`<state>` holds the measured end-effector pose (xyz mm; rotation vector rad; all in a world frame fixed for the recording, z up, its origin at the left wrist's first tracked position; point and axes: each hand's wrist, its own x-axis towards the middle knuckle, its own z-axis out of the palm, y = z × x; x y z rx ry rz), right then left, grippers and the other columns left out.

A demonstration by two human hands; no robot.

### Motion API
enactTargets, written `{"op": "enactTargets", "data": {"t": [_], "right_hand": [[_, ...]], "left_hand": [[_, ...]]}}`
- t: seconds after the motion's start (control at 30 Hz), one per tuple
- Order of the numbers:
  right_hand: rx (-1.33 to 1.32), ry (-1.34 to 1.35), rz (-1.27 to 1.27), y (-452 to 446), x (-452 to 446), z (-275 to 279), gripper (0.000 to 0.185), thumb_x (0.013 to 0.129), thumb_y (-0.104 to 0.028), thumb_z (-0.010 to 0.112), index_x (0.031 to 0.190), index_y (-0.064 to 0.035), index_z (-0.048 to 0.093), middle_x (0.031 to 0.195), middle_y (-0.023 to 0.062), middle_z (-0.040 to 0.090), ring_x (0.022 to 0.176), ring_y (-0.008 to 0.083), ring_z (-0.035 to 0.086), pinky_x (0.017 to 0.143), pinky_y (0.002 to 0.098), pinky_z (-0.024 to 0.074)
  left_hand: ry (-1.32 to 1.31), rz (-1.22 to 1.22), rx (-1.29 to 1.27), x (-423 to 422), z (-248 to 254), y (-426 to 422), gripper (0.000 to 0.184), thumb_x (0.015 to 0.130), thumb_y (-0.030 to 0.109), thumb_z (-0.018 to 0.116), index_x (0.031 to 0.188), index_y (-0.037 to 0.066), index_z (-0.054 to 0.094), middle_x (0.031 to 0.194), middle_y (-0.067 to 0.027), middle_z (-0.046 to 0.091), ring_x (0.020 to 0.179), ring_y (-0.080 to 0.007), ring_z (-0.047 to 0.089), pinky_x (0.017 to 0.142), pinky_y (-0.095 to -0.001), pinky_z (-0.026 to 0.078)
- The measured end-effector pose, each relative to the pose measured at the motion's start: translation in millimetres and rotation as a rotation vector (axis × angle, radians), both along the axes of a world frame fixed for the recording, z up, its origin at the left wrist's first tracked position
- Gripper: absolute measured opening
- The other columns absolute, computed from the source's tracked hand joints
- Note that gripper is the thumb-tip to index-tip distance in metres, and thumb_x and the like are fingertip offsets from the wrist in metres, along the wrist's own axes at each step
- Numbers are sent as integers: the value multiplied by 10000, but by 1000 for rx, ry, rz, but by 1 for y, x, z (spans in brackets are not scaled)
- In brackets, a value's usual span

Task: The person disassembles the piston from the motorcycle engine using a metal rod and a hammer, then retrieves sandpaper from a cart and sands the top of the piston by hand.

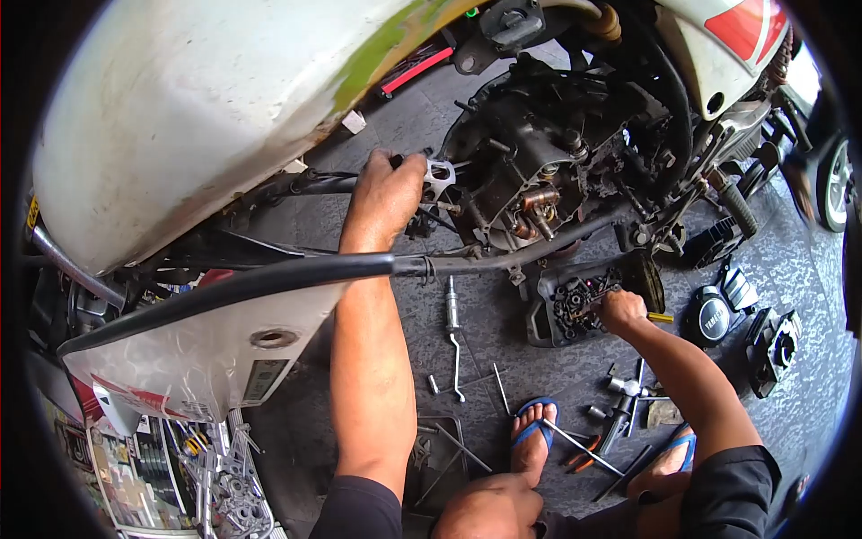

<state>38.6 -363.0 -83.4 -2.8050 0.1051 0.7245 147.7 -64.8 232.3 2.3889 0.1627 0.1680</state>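
Note:
My left hand (386, 199) reaches past the frame tube to the motorcycle engine (525, 162). Its fingers are closed around a silver metal part with rounded openings (438, 180), beside the opened engine case. A dark piece also shows by the fingertips; its kind is unclear. My right hand (621, 312) is down at a black tray-like cover (541, 314) heaped with small metal parts (579, 301). Those fingers are bent together among the parts, and what they pinch is hidden. Just beyond that hand a yellow stick-like piece (661, 318) sticks out.
Above my left arm hangs the white tank (197, 117); a pale side panel (215, 350) stands below it. On the floor lie a long wrench-like tool (454, 341), a hammer-shaped tool (620, 418) and a round YAMAHA cover (709, 319). A glass case (135, 476) stands lower left.

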Motion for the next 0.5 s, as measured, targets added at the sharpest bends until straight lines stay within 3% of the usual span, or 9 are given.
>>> {"op": "enactTargets", "data": {"t": [0.07,0.17,0.3,0.37,0.4,0.47,0.5], "right_hand": [[-12,-8,-3,-6,5,-23,472,928,-530,593,1006,-100,772,1015,164,744,981,337,719,846,435,571],[-55,34,-21,-12,15,-48,319,915,-371,627,1030,-112,774,1077,160,737,1016,337,714,865,425,574],[-72,46,37,-13,18,-48,278,893,-305,648,1047,-106,766,1086,171,733,1031,341,711,864,432,577],[-65,109,66,-15,18,-38,276,910,-172,613,1143,-97,740,1180,147,717,1092,306,700,893,416,581],[-69,105,63,-18,17,-34,276,910,-172,613,1143,-97,740,1180,147,717,1092,306,700,893,416,581],[-28,127,88,-22,16,-29,286,886,-181,630,1128,-78,740,1182,146,717,1092,307,700,891,408,582],[-18,104,136,-25,15,-30,275,853,-159,634,1076,-43,746,1136,156,730,1052,311,715,857,406,591]], "left_hand": [[4,4,160,-5,6,-6,577,851,354,543,1173,-119,613,1177,-364,630,1178,-445,605,1027,-435,437],[70,3,160,-2,9,-5,581,857,352,525,1180,-122,616,1186,-362,627,1190,-461,593,1035,-442,433],[48,-27,177,-7,12,-4,549,865,310,523,1181,-129,616,1172,-353,640,1183,-438,609,1035,-423,439],[-177,-41,57,-16,10,-9,464,898,229,551,1194,-124,613,1182,-326,654,1173,-402,630,1021,-409,458],[-182,-43,53,-20,7,-10,464,898,229,551,1194,-124,613,1182,-326,654,1173,-402,630,1021,-409,458],[-552,-194,-199,-33,-3,-11,359,923,145,586,1186,-95,631,1147,-267,685,1137,-357,655,994,-399,482],[-618,-180,-228,-53,-7,-18,310,933,129,594,1157,-79,641,1108,-233,693,1102,-338,664,973,-397,493]]}}
